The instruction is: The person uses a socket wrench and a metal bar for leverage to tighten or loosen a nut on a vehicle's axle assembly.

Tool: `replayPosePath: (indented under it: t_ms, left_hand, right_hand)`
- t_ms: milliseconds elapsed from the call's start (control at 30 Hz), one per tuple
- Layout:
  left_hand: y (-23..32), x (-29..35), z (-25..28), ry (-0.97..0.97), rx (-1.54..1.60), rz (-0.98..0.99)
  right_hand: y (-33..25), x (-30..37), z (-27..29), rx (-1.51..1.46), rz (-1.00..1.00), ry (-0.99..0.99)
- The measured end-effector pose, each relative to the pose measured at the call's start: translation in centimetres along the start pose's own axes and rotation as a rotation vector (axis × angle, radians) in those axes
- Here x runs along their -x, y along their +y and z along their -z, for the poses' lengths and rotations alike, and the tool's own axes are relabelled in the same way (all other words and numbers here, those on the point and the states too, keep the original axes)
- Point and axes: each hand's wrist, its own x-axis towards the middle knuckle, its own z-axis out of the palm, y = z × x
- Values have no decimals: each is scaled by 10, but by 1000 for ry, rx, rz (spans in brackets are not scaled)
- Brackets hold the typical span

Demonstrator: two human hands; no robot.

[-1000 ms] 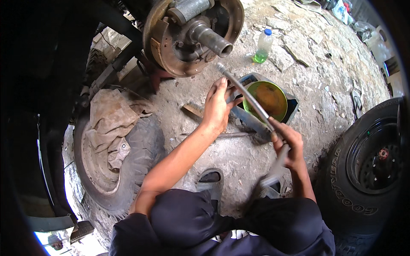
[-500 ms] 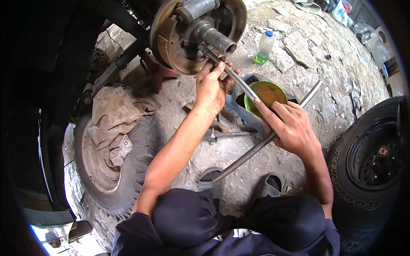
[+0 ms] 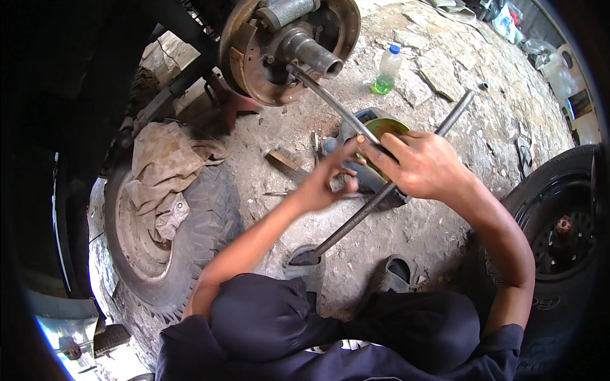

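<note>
My right hand point(image 3: 422, 166) is closed round the joint of a long T-shaped socket wrench. Its steel shaft point(image 3: 332, 101) reaches up to a bolt beside the spindle tube point(image 3: 312, 54) of a rusty drum brake assembly point(image 3: 254, 76); the joint itself is hidden in my fingers. The wrench's crossbar point(image 3: 353, 221) runs diagonally from above my right hand down towards my foot. Apart from the shaft, just below and left of it, my left hand point(image 3: 324, 181) is open with curved, spread, slightly blurred fingers. Behind my right hand a green bowl point(image 3: 387, 125) is partly covered.
A wire brush point(image 3: 287, 159) lies on the rough ground. A bottle of green liquid point(image 3: 385, 73) stands past the bowl. At left, a tyre point(image 3: 213, 209) bears a brown cloth point(image 3: 164, 159); another tyre point(image 3: 508, 305) stands at right. My sandals point(image 3: 306, 272) are below the crossbar.
My left hand has let go of the shaft near the brake and come down towards me. My right hand has moved up a little, and the crossbar has turned to a steeper slant.
</note>
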Motion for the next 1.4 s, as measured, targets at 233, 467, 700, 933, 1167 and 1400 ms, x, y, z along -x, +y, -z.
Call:
replayPosePath:
  t_ms: [233, 467, 700, 933, 1167, 1400]
  left_hand:
    - [2, 33, -48, 114, -518, -487]
    - [5, 25, -55, 328, -298, -489]
    - [-3, 14, -57, 294, -327, -672]
    - [117, -70, -42, 124, -381, -821]
    - [74, -190, -86, -272, -601, 113]
    - [54, -205, -84, -288, -616, 160]
  right_hand:
    - [23, 22, -29, -144, -38, 7]
    - [23, 24, -33, -90, -20, -34]
    - [62, 44, -59, -13, -300, 334]
    - [-65, 20, -141, -1164, -977, 942]
    - [-160, -21, -128, -2446, -1157, 800]
    - [-100, -1, -114, -2244, -1258, 1185]
